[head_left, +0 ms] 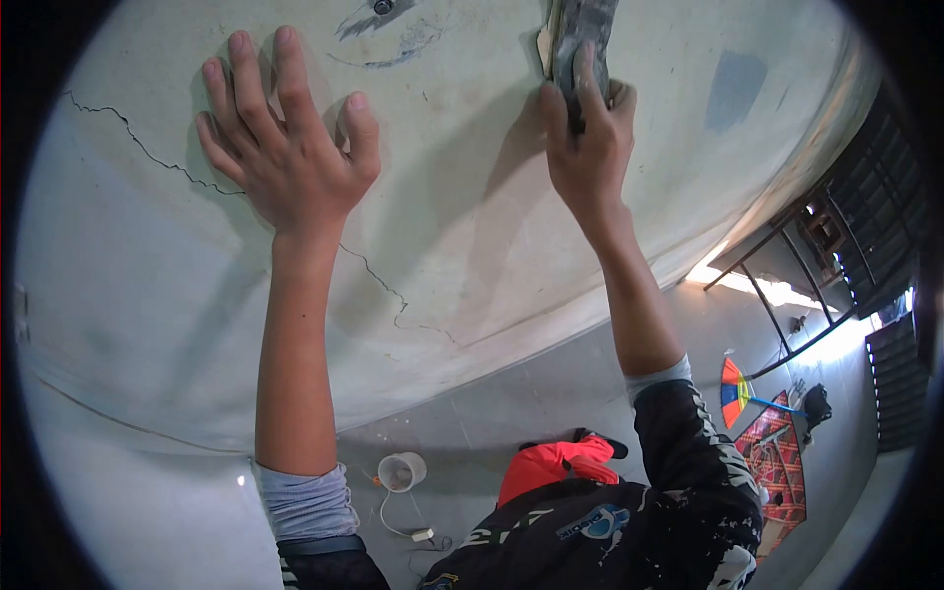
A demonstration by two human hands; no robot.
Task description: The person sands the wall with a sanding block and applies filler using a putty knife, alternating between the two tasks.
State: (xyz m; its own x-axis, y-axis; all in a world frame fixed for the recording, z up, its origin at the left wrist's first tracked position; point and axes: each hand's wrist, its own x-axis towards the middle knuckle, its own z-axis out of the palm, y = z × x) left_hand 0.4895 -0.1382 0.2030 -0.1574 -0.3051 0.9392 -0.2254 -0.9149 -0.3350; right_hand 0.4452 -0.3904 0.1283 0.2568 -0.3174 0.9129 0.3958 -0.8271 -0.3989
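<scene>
My left hand [295, 157] lies flat against a large pale curved panel [442, 177], fingers spread and holding nothing. A thin dark crack [157, 157] runs along the panel, passes behind that hand and wrist and continues below it. Higher up on the right, my right hand [595, 138] grips a long dark grey sanding block [585, 39] pressed to the panel, thumb and fingers around its lower end. A beige torn edge shows at the block's left side. Between the hands, near the top, a dark bolt or hole [383, 6] sits among grey scuffs.
A grey patch [736, 90] marks the panel at right. Below, on the grey floor [462, 413], stand a white bucket [401, 472] and a white plug on a cable [423, 535]. A metal frame [787, 285], a colourful broom [734, 393] and a red patterned mat [772, 452] are at right.
</scene>
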